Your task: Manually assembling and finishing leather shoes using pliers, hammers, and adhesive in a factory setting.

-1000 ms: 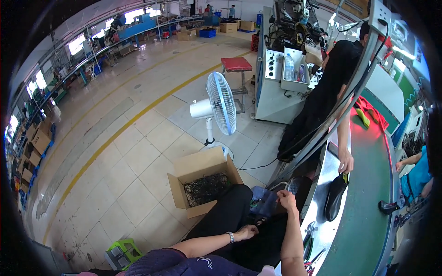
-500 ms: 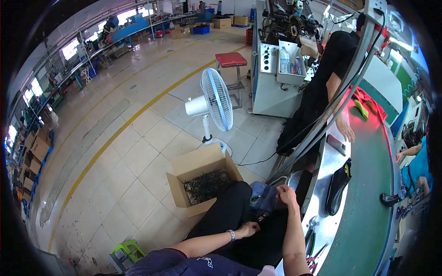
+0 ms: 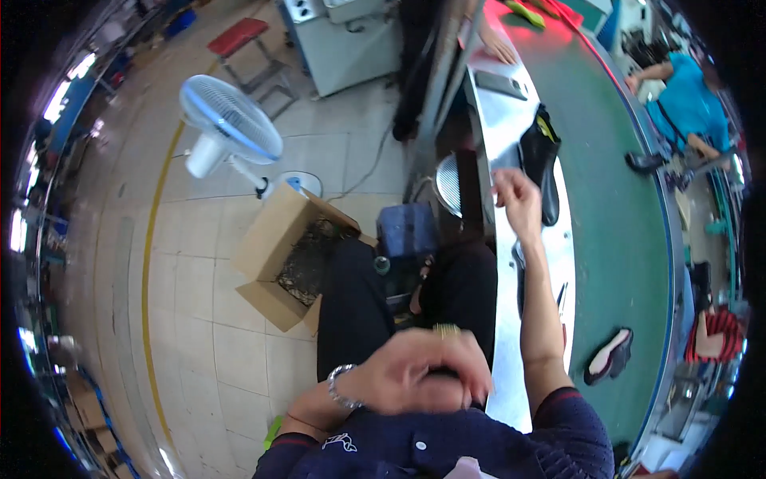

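Observation:
My left hand is raised over my lap, its fingers curled and smeared by motion. A small yellowish thing shows at its far edge; I cannot make out what it is or whether it is held. My right hand hovers over the metal ledge with its fingers drawn together; anything between them is hidden. Just beyond and to the right of it, a black ankle boot with a yellow-green lining lies on the ledge. Thin tools lie nearer, partly behind my right forearm.
A green conveyor belt carries a dark shoe. A phone rests farther up the ledge, by a co-worker's hand. An open carton with dark scraps, a blue bin and a fan stand on the floor.
My view has swung rightward and down. My left hand has lifted from my lap toward me, and my right hand has moved over the ledge, close to the boot.

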The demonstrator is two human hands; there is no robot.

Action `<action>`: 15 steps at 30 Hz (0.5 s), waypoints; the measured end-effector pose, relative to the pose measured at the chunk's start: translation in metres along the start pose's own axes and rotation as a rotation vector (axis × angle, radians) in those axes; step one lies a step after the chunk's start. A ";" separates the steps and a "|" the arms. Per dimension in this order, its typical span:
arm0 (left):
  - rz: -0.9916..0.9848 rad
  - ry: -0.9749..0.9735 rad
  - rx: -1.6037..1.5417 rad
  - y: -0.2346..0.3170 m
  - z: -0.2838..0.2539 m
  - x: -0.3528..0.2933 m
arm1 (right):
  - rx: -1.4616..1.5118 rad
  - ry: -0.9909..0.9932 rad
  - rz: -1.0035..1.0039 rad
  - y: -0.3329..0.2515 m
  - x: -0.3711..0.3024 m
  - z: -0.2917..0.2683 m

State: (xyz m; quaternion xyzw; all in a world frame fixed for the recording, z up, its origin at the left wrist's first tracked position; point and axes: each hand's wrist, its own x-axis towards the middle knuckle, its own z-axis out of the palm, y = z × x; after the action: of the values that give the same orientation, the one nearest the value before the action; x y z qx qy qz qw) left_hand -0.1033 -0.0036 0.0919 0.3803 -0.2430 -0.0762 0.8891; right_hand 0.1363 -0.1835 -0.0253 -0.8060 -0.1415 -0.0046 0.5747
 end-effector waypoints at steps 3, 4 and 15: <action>0.025 -0.233 -0.202 0.013 0.011 0.016 | -0.244 0.261 -0.101 0.017 0.029 -0.042; 0.026 -0.241 -0.187 0.014 0.011 0.019 | -0.437 0.387 -0.173 0.020 0.038 -0.055; 0.125 -0.106 -0.195 0.027 0.006 0.005 | -1.041 0.319 0.056 0.031 0.089 -0.097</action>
State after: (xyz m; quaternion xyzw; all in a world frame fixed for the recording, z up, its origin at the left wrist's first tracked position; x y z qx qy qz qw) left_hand -0.1031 0.0096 0.1170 0.2716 -0.3044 -0.0639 0.9108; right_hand 0.2442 -0.2631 -0.0055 -0.9768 -0.0103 -0.1808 0.1140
